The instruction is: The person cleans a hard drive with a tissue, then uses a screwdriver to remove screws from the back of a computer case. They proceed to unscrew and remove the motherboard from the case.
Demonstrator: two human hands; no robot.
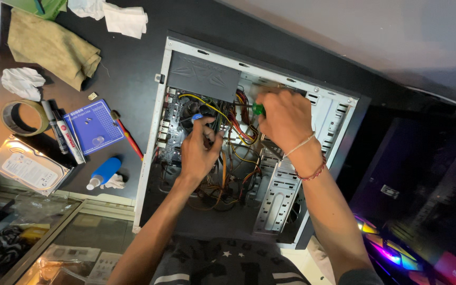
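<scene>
1. While both hands work inside the open computer case (339,113), loose items lie on the dark tabletop (133,63) to its left: a hard drive (29,166) at the near left edge, a roll of tape (23,117) behind it, and two markers (62,134) just beside the roll.
2. Right of the markers sits a small blue box (93,126), with a blue bottle (104,172) in front of it and a red-handled tool (129,138) lying along the case's left wall.
3. Farther back lie an olive cloth (54,47) and crumpled white tissues (125,20).
4. Inside the case, the left hand (200,153) is down among the yellow and orange cables (233,153) over the circuit board (174,121). Its grip is curled, fingertips near a small blue part, but whether it pinches anything cannot be told.
5. Right of it, the right hand (286,120) has its grip closed around a screwdriver with a green handle (258,109), which pokes out on the thumb side and points toward the grey power supply (204,78) at the case's far end.
6. At the far right, well apart, a dark screen (423,195) shows coloured glows.
</scene>
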